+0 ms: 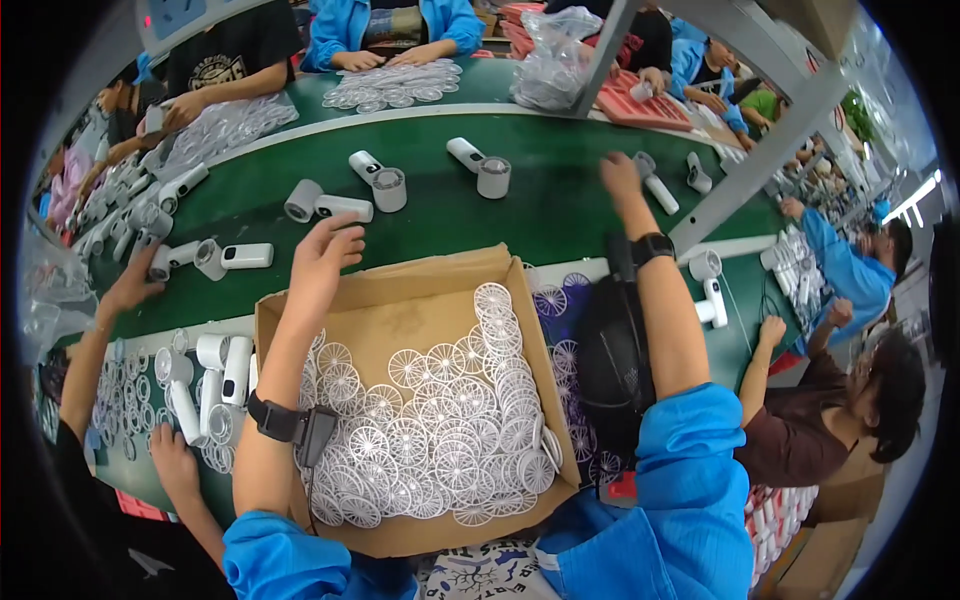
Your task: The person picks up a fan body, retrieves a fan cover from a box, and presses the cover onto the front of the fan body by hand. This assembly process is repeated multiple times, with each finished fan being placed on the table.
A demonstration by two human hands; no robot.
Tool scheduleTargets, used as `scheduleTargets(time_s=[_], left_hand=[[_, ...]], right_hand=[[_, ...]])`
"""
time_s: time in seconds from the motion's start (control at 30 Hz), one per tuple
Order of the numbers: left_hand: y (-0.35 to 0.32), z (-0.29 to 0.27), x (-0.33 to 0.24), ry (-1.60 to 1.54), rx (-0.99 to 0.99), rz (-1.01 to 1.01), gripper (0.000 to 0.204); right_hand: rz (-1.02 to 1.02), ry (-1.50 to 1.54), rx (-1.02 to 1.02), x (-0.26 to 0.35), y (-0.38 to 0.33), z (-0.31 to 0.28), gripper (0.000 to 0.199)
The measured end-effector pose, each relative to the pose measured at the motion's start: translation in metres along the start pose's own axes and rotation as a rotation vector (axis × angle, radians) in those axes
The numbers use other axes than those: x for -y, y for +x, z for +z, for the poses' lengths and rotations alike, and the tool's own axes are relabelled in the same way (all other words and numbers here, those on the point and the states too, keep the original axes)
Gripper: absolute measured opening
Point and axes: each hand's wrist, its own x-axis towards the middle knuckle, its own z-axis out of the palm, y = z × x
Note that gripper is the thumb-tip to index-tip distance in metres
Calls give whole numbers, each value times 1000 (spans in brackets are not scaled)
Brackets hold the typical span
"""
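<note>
Cardboard box (390,320) square in front of me, white spoked discs (455,420) heaped inside, and both my arms reach past it over the green belt (555,205)! My left hand (328,245) hangs above the far rim, fingers loosely apart, nothing gripped, tips right by a white handheld fan (343,207) lying on its side; whether they touch it, I can't tell. Over to my right hand (620,178), blurred, just beside another fan (662,196) on the belt; can't tell whether those fingers are together or parted, or on the fan at all. Between my hands, two more fans: a nearer-left one (389,190) and a middle one (493,178). Across the belt, a blue-sleeved person (450,30) has both hands at a pile of clear rings (390,88)!
</note>
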Motion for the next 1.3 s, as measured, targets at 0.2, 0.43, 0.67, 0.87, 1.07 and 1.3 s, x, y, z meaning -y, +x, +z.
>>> scheduleTargets(time_s=[0.2, 0.43, 0.67, 0.87, 1.07, 1.3], left_hand=[[5, -6, 13, 66, 48, 58, 31], [-2, 6, 2, 248, 45, 116, 28], [-8, 4, 0, 188, 5, 145, 26], [-8, 5, -1, 294, 64, 179, 30], [-22, 11, -10, 356, 9, 276, 32], [-12, 41, 3, -475, -118, 164, 29]], right_hand=[[36, -666, 139, -149, 39, -12, 35], [47, -853, 260, -175, 60, -31, 38], [-2, -795, 347, -168, 78, -37, 43], [-59, -544, 438, -159, 70, -39, 49], [-317, 215, 444, 14, 12, -36, 53], [-317, 562, 1159, 239, -152, -30, 33]])
